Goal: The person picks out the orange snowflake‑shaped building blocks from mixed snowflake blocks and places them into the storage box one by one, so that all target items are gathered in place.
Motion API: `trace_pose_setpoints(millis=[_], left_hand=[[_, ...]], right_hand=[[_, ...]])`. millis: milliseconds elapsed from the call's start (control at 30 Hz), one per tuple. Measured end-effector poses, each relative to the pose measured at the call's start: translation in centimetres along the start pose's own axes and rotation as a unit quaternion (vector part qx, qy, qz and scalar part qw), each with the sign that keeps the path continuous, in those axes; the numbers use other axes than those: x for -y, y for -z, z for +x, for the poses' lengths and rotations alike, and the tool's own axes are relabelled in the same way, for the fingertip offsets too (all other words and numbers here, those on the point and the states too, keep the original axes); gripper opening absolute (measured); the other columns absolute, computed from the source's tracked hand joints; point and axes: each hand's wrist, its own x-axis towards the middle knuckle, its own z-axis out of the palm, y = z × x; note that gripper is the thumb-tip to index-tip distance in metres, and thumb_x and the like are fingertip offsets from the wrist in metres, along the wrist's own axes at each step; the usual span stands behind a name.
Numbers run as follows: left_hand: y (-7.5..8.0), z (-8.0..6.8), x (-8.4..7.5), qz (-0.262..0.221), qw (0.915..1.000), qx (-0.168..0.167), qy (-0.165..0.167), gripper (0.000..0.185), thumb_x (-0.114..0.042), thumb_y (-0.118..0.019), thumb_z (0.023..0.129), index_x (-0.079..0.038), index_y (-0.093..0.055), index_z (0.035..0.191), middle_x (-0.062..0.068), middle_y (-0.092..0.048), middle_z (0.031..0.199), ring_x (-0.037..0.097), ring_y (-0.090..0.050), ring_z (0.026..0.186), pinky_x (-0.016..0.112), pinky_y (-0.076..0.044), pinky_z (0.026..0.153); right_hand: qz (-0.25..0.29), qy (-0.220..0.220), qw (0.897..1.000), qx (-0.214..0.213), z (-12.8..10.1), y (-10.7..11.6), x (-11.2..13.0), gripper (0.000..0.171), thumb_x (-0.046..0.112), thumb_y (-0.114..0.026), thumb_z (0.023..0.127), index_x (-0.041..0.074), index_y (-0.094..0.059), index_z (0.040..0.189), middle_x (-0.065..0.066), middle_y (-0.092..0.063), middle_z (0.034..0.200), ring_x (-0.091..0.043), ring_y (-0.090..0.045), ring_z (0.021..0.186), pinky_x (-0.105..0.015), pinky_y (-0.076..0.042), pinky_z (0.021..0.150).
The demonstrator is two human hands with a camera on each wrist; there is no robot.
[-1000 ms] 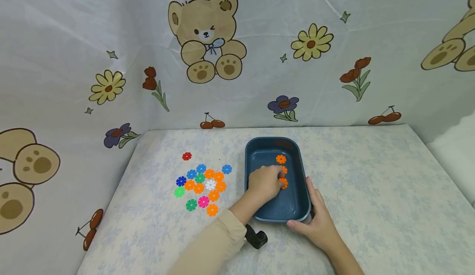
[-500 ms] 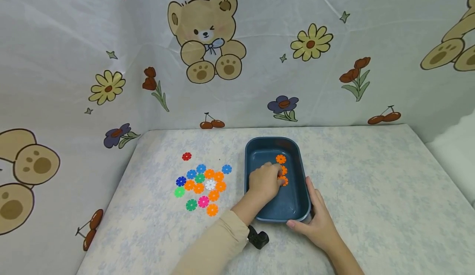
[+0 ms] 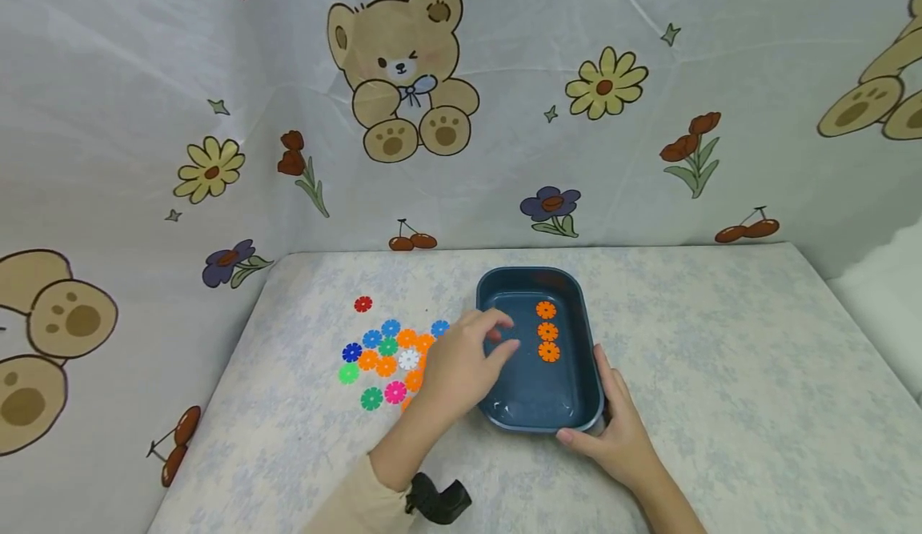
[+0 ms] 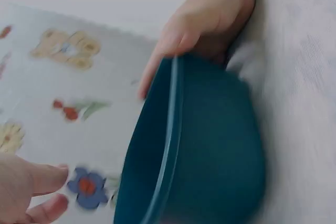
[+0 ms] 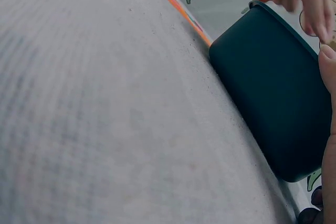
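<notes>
**A:** Where do things stand on the bench (image 3: pixel 720 342)?

**B:** A dark blue tray (image 3: pixel 589 358) sits near the middle of the bench. Inside it, three orange snowflake discs (image 3: pixel 547 331) lie in a row running from far to near, along the tray's right side. The rest of its floor is bare.

**A:** And what is left outside it?

**B:** A loose cluster of discs (image 3: pixel 389 358) lies on the bench just left of the tray: orange, blue, green, pink and white ones, with a single red disc (image 3: pixel 363 304) a little farther off. Several orange discs can be seen in that cluster, so by my judgement the sorting has only begun: three in, most of the heap untouched.

**A:** What are the hands doing?

**B:** The left hand (image 3: pixel 461 366) hovers over the tray's left rim, between the cluster and the tray, fingers loosely spread and holding nothing that I can see. The right hand (image 3: pixel 619 430) rests against the tray's near right corner, its fingers straight along the wall and the thumb along the near edge, steadying it.

**A:** Anything else?

**B:** A cloth backdrop printed with bears and flowers (image 3: pixel 403 70) hangs behind the bench.
</notes>
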Motion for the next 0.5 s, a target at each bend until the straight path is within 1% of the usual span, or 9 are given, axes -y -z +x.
trace_pose_setpoints(millis=[133,167,233,367,467,500], left_hand=[[2.5,-1.6,3.2,0.014,0.9984,0.008,0.054,0.031,-0.034,-0.073,0.090,-0.027,-0.066,0.120,-0.006,-0.064,0.097,0.010,-0.050,0.059,0.025,-0.041,0.051],[2.9,-2.0,4.0,0.017,0.9974,0.009,0.069,0.032,-0.033,-0.074,0.089,-0.027,-0.066,0.120,-0.005,-0.064,0.098,0.011,-0.048,0.056,0.026,-0.040,0.049],[3.5,-2.8,5.6,0.019,0.9950,0.016,0.097,0.034,-0.030,-0.076,0.088,-0.024,-0.066,0.120,-0.003,-0.065,0.098,0.011,-0.049,0.056,0.027,-0.041,0.050],[3.5,-4.3,8.1,0.018,0.9889,0.049,0.139,0.033,-0.027,-0.079,0.085,-0.019,-0.068,0.115,-0.001,-0.065,0.097,0.012,-0.055,0.067,0.028,-0.044,0.054],[3.0,-5.3,9.4,0.026,0.9843,0.074,0.158,0.033,-0.028,-0.081,0.082,-0.019,-0.069,0.112,-0.003,-0.065,0.093,0.011,-0.056,0.077,0.027,-0.045,0.060],[2.8,-5.6,9.8,0.025,0.9830,0.079,0.164,0.033,-0.028,-0.082,0.081,-0.019,-0.070,0.110,-0.003,-0.064,0.091,0.012,-0.056,0.076,0.028,-0.045,0.060]], right_hand=[[-0.004,-0.008,1.000,-0.003,0.1,0.0,0.1,0.130,0.005,-0.092,0.062,0.025,-0.008,0.160,-0.015,-0.040,0.140,-0.003,-0.040,0.117,-0.001,-0.032,0.096],[-0.004,-0.006,1.000,-0.003,0.1,0.0,0.2,0.131,0.005,-0.092,0.062,0.025,-0.008,0.160,-0.015,-0.040,0.140,-0.003,-0.040,0.118,-0.001,-0.032,0.096],[-0.001,-0.002,1.000,-0.004,0.1,0.0,0.3,0.130,0.004,-0.092,0.062,0.024,-0.008,0.160,-0.015,-0.040,0.140,-0.003,-0.040,0.118,-0.001,-0.032,0.096],[0.002,0.013,1.000,-0.009,0.1,0.1,0.4,0.130,0.002,-0.092,0.061,0.021,-0.009,0.160,-0.017,-0.040,0.139,-0.003,-0.041,0.117,-0.001,-0.032,0.096],[0.008,0.021,1.000,-0.008,0.1,0.1,0.3,0.130,0.000,-0.091,0.061,0.019,-0.010,0.160,-0.018,-0.040,0.138,-0.004,-0.041,0.117,-0.002,-0.033,0.097],[0.010,0.021,1.000,-0.006,0.2,0.1,0.3,0.130,-0.001,-0.091,0.061,0.019,-0.010,0.160,-0.018,-0.040,0.138,-0.005,-0.041,0.117,-0.002,-0.033,0.097]])
